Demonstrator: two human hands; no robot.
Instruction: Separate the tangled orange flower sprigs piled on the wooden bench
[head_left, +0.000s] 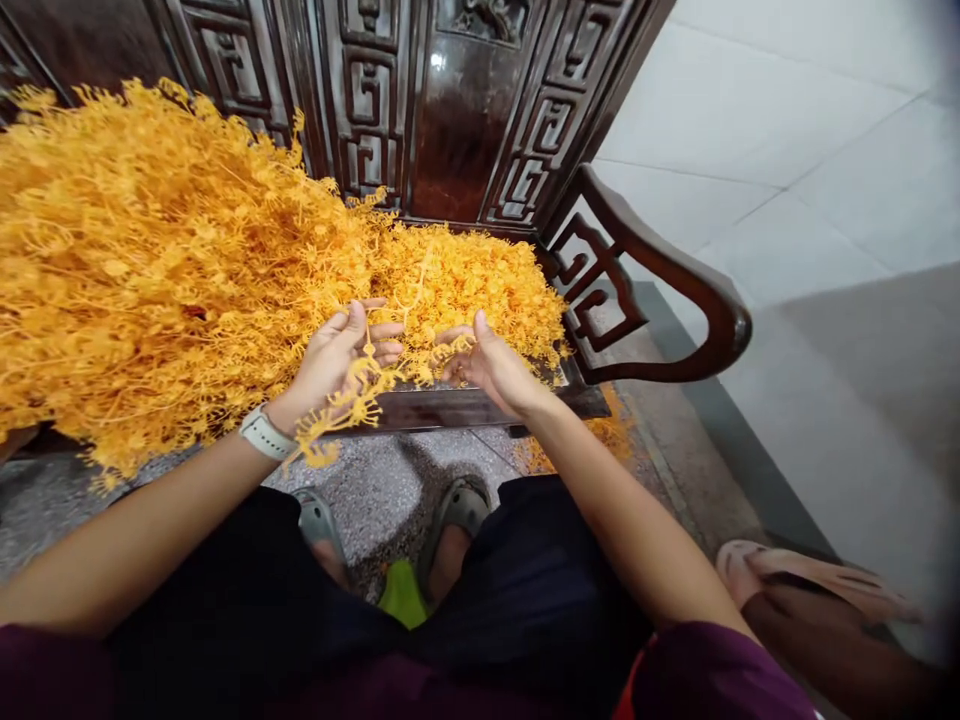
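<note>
A yellow artificial flower sprig (360,392) stretches between my hands, its loose end dangling in front of my left wrist. My left hand (334,360) has its fingers stretched apart behind the sprig, and a thin strand passes near the thumb. On the other side, my right hand (491,368) has curled fingers around the sprig's far end, with the thumb raised. Beyond both hands lies a big heap of yellow artificial sprigs (172,270), with a lower pile (480,280) to its right. Exactly how the fingers touch the stem is partly hidden.
The heap rests on a dark carved wooden bench (420,410) with a curved armrest (694,270) at right. Yellow bits (611,430) lie on the floor beneath it. A green object (403,592) is between my feet. A pink sandal (817,575) shows at lower right.
</note>
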